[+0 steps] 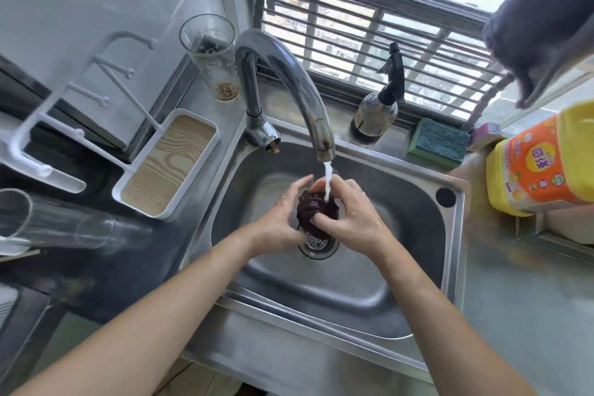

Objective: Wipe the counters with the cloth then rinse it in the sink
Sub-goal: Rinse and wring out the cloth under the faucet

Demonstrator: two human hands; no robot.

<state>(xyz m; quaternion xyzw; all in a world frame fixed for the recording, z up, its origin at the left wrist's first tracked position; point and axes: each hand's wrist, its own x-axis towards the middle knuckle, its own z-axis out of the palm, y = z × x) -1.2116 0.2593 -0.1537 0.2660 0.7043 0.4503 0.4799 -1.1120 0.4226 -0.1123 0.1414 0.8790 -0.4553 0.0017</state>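
Both our hands, left and right, clench the balled cloth under the tap's stream, over the sink drain.

The cloth is bunched between the left hand and right hand, which cover its sides, so its full extent cannot be told. The drain strainer is partly hidden behind the hands. The yellow detergent bottle and a hanging grey towel are cut off at the right edge; a clear glass lying at the left edge is blurred.
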